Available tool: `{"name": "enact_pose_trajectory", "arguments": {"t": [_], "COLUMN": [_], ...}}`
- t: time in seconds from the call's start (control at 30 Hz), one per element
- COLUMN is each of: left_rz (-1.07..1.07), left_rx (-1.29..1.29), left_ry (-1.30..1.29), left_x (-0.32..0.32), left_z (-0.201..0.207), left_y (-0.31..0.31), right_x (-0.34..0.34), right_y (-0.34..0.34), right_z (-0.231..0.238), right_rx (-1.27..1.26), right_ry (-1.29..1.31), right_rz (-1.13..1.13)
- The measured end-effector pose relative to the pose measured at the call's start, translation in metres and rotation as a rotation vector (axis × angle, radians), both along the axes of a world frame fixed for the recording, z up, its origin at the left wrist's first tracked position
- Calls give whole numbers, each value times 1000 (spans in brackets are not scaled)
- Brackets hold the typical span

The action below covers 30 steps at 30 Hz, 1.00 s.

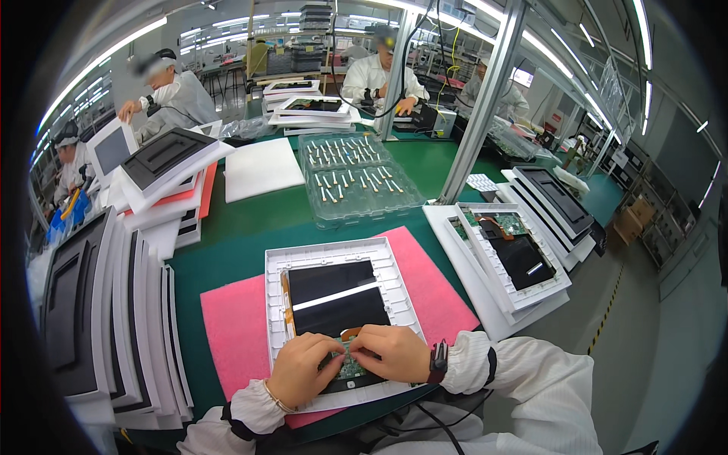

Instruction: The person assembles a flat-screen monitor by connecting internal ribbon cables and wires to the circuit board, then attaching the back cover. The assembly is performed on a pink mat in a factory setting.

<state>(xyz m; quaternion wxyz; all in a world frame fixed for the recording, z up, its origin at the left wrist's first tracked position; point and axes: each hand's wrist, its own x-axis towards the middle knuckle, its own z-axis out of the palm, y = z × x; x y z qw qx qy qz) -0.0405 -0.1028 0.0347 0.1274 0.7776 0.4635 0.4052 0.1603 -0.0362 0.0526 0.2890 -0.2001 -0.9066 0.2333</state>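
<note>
A white plastic device housing [402, 292] lies with its inside facing up in front of me. In it sit a black panel [326, 279] crossed by a bright light reflection, and a green circuit board [350, 369] at the near end. My left hand [303, 369] bends over the board's left part, thumb and forefinger drawn together. From the right, my right hand [394, 353] meets it with fingertips pinched on the board. An orange flat cable [350, 333] shows just beyond the fingertips. Whatever small part the fingers grip is hidden by them.
Under the housing is a pink foam mat [227, 318]. A clear tray [364, 205] of small white strips stands beyond it. Another opened housing [523, 262] rests at right, below a metal post [485, 106]. Framed panels [76, 303] are stacked at left. Co-workers sit farther back.
</note>
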Motion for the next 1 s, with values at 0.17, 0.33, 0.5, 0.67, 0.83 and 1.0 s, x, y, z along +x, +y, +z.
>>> {"name": "enact_pose_trajectory", "arguments": {"t": [0.17, 0.33, 0.5, 0.67, 0.83, 1.0], "left_rz": [-38, -131, -155, -136, -118, -80], "left_rx": [-73, -89, -159, -223, -198, -97], "left_ry": [-35, -55, -77, -95, -74, -38], "left_x": [1, -1, -2, -1, 0, 0], "left_z": [4, -2, 0, 2, 2, 2], "left_y": [0, 0, -1, -2, 0, -2], "right_x": [2, -1, -2, 3, 5, 2], "right_y": [3, 3, 2, 5, 4, 1], "right_z": [0, 3, 2, 0, -7, -1], "right_rx": [257, 403, 355, 370, 218, -34], "right_ry": [-26, 33, -12, 23, 27, 45], "right_rz": [71, 143, 158, 189, 175, 122]}}
